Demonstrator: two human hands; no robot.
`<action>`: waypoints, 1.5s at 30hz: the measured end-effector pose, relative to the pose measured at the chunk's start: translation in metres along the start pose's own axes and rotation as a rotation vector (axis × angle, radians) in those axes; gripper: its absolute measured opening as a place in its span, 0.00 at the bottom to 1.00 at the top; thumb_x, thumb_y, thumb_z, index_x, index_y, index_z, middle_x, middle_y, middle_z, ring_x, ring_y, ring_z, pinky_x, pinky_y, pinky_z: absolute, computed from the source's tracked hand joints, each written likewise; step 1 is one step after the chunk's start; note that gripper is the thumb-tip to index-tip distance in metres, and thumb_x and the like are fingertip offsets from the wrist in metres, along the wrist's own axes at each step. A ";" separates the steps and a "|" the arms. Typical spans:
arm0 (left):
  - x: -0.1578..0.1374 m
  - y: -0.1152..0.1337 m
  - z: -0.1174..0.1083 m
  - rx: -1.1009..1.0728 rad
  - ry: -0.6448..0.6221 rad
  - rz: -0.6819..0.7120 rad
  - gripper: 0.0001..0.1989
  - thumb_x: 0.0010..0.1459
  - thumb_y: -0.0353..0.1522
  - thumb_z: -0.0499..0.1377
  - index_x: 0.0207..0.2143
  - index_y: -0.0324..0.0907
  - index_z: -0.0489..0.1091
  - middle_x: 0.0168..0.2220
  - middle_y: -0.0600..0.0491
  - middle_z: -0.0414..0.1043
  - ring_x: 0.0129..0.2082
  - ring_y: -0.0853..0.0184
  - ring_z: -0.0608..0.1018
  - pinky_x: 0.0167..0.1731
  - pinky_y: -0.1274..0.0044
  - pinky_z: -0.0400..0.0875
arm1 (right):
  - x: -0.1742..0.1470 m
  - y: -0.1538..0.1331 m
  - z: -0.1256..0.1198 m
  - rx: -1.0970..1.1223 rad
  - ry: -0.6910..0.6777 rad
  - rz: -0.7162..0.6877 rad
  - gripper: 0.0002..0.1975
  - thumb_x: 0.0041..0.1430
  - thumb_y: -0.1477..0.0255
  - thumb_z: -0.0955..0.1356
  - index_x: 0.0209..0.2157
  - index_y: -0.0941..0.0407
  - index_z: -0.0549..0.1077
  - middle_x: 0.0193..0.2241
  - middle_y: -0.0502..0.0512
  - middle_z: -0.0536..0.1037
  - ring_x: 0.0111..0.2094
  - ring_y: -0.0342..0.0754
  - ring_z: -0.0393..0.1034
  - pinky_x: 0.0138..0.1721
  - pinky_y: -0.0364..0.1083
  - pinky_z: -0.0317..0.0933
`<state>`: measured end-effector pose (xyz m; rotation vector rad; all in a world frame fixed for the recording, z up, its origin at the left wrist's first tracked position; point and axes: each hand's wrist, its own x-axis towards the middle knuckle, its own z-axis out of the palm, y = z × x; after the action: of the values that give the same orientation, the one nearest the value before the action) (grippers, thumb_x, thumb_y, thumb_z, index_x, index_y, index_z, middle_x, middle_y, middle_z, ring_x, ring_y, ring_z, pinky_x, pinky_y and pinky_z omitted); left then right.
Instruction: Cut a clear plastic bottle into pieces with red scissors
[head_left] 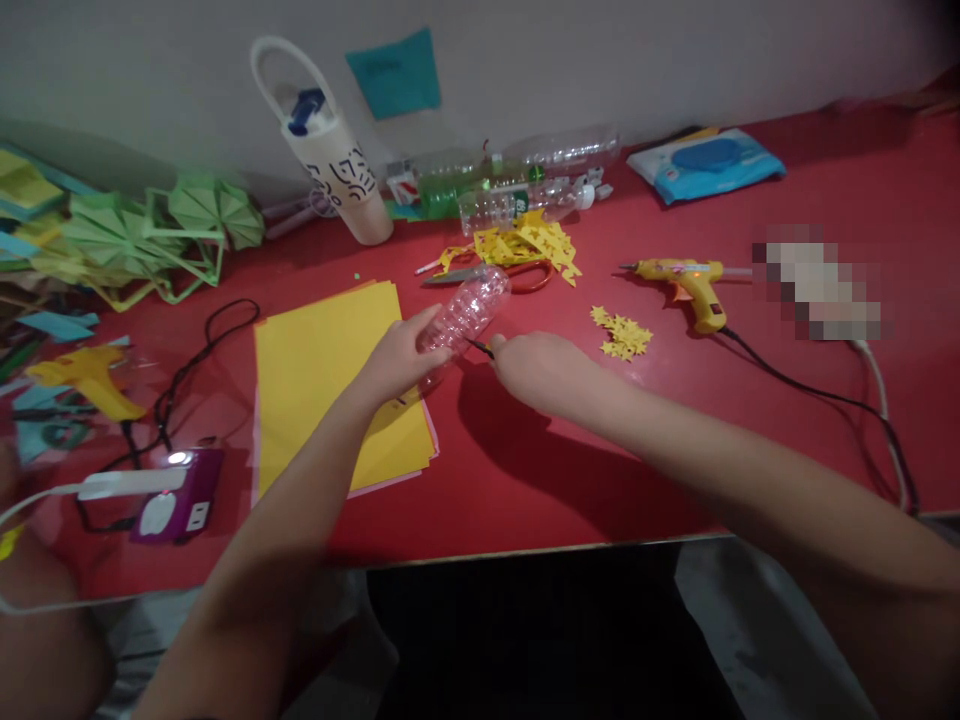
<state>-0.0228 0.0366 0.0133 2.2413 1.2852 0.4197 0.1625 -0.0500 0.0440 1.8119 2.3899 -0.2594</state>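
On the red bench (510,500), nearest me, lies a stack of yellow sheets (322,390). By its right edge, my left hand (401,355) grips a clear plastic bottle (466,305), tilted, thumb and fingers around it. My right hand (536,370) is curled around a thin dark tool (482,349), its tip at the bottle's side. Farther right sit small yellow stars (625,335) and a yellow glue gun (682,280). Beyond the bottle lie scissors (452,277), then yellow scraps (529,240), then more bottles (491,210) near the wall.
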 end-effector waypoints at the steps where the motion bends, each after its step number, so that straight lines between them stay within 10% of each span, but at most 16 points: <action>1: -0.001 0.003 0.000 0.046 -0.031 0.015 0.22 0.52 0.34 0.59 0.52 0.44 0.70 0.44 0.47 0.76 0.45 0.56 0.76 0.52 0.60 0.71 | -0.002 -0.001 -0.004 -0.014 -0.010 -0.010 0.19 0.65 0.84 0.55 0.48 0.67 0.73 0.34 0.70 0.82 0.38 0.56 0.78 0.31 0.47 0.59; 24: -0.003 0.006 0.012 0.152 0.072 -0.029 0.35 0.47 0.38 0.65 0.60 0.46 0.64 0.42 0.49 0.66 0.47 0.53 0.73 0.52 0.60 0.71 | -0.007 -0.012 -0.028 -0.030 -0.184 0.008 0.22 0.61 0.87 0.56 0.50 0.68 0.75 0.43 0.73 0.80 0.42 0.58 0.78 0.35 0.48 0.64; 33: 0.003 -0.010 0.009 -0.097 0.020 -0.135 0.41 0.47 0.37 0.66 0.63 0.42 0.56 0.40 0.49 0.71 0.39 0.60 0.76 0.46 0.64 0.72 | 0.015 0.005 0.014 0.151 -0.114 0.063 0.16 0.68 0.79 0.57 0.49 0.66 0.71 0.39 0.69 0.82 0.40 0.55 0.78 0.32 0.46 0.61; 39: -0.009 0.012 -0.009 -0.122 -0.031 -0.229 0.24 0.47 0.43 0.65 0.42 0.41 0.63 0.41 0.48 0.73 0.41 0.61 0.77 0.45 0.67 0.71 | 0.009 0.006 0.018 0.154 -0.067 0.074 0.15 0.69 0.75 0.56 0.49 0.65 0.70 0.38 0.70 0.81 0.41 0.58 0.78 0.33 0.47 0.61; 45: -0.014 0.027 -0.009 -0.033 -0.018 -0.328 0.22 0.51 0.44 0.61 0.45 0.43 0.61 0.42 0.47 0.71 0.41 0.58 0.76 0.42 0.67 0.70 | 0.001 0.004 0.020 0.132 -0.004 0.086 0.15 0.70 0.73 0.56 0.48 0.65 0.69 0.36 0.71 0.81 0.39 0.59 0.78 0.32 0.48 0.62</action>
<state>-0.0153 0.0153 0.0359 1.9544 1.5879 0.2941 0.1661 -0.0522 0.0239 1.9614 2.3359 -0.4199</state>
